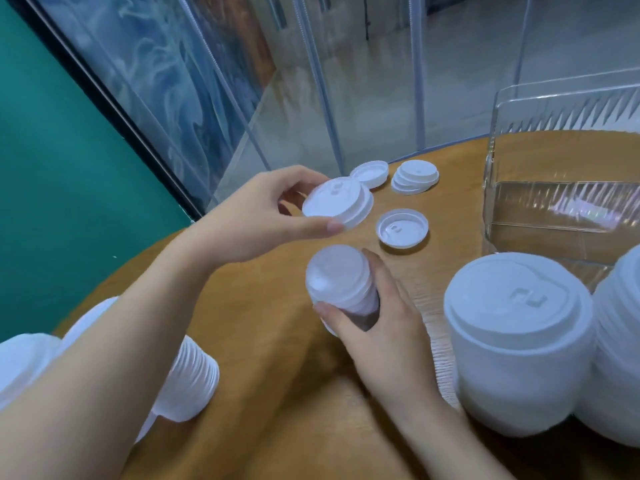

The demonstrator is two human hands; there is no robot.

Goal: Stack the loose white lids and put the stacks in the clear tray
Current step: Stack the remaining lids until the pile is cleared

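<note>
White moulded-plastic lids (337, 202) sit pinched in our left hand (263, 216), above the ribbed stack (341, 289) our right hand (377, 317) grips over the wooden tabletop (263, 341). Next, seat them squarely; loose lids (402, 228) lie farther off, the clear tray (561, 216) at far right.

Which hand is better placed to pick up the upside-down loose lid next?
Probably the left hand: it hovers nearer the upturned lid, holding only a few lids. The right hand is wrapped round the stack.
</note>
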